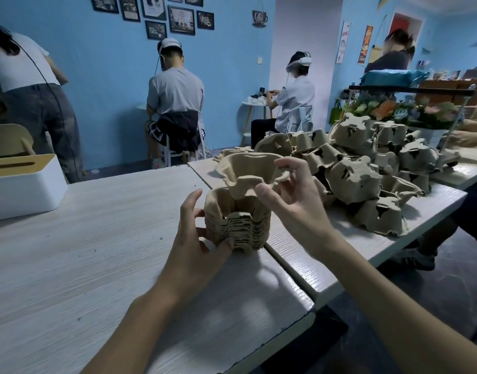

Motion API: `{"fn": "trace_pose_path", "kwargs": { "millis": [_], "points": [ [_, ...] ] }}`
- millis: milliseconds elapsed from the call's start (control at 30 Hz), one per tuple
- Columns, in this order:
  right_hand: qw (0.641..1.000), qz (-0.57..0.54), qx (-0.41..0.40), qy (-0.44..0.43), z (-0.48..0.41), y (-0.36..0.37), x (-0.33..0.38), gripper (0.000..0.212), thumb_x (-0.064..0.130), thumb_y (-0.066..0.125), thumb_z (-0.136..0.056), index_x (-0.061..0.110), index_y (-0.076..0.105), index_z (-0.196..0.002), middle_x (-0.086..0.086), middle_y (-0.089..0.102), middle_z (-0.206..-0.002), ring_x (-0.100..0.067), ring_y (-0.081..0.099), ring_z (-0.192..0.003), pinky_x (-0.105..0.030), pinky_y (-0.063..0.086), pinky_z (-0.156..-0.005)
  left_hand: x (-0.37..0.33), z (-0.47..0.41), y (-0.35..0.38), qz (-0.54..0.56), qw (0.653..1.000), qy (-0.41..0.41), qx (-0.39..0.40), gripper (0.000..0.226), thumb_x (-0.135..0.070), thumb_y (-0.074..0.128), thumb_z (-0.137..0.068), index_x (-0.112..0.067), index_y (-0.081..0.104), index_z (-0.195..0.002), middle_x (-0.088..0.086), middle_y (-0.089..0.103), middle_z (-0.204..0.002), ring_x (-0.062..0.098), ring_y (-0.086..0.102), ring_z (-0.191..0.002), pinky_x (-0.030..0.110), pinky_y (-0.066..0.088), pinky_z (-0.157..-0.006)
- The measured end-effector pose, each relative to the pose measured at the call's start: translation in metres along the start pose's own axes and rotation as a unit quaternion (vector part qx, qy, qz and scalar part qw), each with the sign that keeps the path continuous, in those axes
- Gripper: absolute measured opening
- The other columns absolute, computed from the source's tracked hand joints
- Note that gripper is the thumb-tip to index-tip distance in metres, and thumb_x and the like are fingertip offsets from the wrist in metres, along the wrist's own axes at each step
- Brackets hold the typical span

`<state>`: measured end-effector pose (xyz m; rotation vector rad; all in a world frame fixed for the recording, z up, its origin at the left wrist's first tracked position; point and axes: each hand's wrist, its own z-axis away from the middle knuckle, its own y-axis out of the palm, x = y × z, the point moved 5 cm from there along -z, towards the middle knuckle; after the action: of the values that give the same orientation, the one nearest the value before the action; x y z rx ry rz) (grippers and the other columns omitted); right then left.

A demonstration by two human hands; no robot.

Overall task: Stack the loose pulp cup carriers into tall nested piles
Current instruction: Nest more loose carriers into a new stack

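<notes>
A nested stack [240,225] of pulp carriers stands at centre on a pale table [83,252]. The left hand [197,233], at the stack's 8 o'clock, grips its side with curled fingers and thumb. The right hand [291,201], at 2 o'clock, pinches the rim of one carrier [248,168], tilted just over the stack. A heap [366,171] of loose carriers lies farther out at 2 o'clock.
</notes>
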<state>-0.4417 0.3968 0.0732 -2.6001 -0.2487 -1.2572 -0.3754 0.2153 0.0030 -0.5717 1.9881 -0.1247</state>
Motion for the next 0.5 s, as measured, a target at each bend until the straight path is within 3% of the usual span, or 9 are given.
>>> {"fn": "trace_pose_path", "kwargs": {
  "millis": [167, 267, 400, 500],
  "points": [
    [0.998, 0.039, 0.038, 0.019, 0.007, 0.013, -0.012, 0.055, 0.039, 0.074, -0.079, 0.021, 0.048, -0.124, 0.034, 0.057, -0.091, 0.007, 0.056, -0.089, -0.014, 0.045, -0.079, 0.000, 0.001, 0.000, 0.002, 1.000, 0.009, 0.002, 0.102, -0.015, 0.078, -0.085, -0.048, 0.005, -0.149, -0.019, 0.043, -0.128, 0.003, 0.064, -0.092, 0.021, 0.054, -0.071],
    [0.996, 0.057, 0.054, 0.032, 0.009, 0.012, -0.018, 0.055, 0.044, 0.076, -0.080, 0.029, 0.050, -0.126, 0.022, 0.061, -0.112, 0.000, 0.057, -0.111, -0.017, 0.045, -0.093, -0.002, 0.001, 0.001, 0.006, 1.000, 0.005, 0.001, 0.106, -0.011, 0.078, -0.084, -0.049, 0.004, -0.150, -0.018, 0.043, -0.129, 0.001, 0.066, -0.092, 0.020, 0.055, -0.072],
    [0.994, 0.092, 0.054, 0.038, 0.010, 0.010, -0.021, 0.053, 0.047, 0.069, -0.080, 0.029, 0.052, -0.127, 0.012, 0.057, -0.123, 0.005, 0.049, -0.119, -0.005, 0.036, -0.093, -0.004, 0.001, 0.002, 0.011, 1.000, 0.008, -0.002, 0.103, -0.010, 0.078, -0.084, -0.054, 0.009, -0.147, -0.020, 0.042, -0.128, 0.002, 0.067, -0.087, 0.021, 0.055, -0.070],
    [0.981, 0.160, 0.094, 0.061, 0.012, 0.010, -0.033, 0.054, 0.060, 0.064, -0.077, 0.035, 0.055, -0.123, 0.009, 0.045, -0.134, 0.000, 0.041, -0.128, -0.017, 0.033, -0.104, -0.003, 0.001, 0.001, 0.004, 1.000, 0.013, -0.006, 0.091, -0.012, 0.078, -0.084, -0.061, 0.024, -0.138, -0.015, 0.045, -0.128, 0.008, 0.065, -0.089, 0.024, 0.056, -0.069]
  ]
}}
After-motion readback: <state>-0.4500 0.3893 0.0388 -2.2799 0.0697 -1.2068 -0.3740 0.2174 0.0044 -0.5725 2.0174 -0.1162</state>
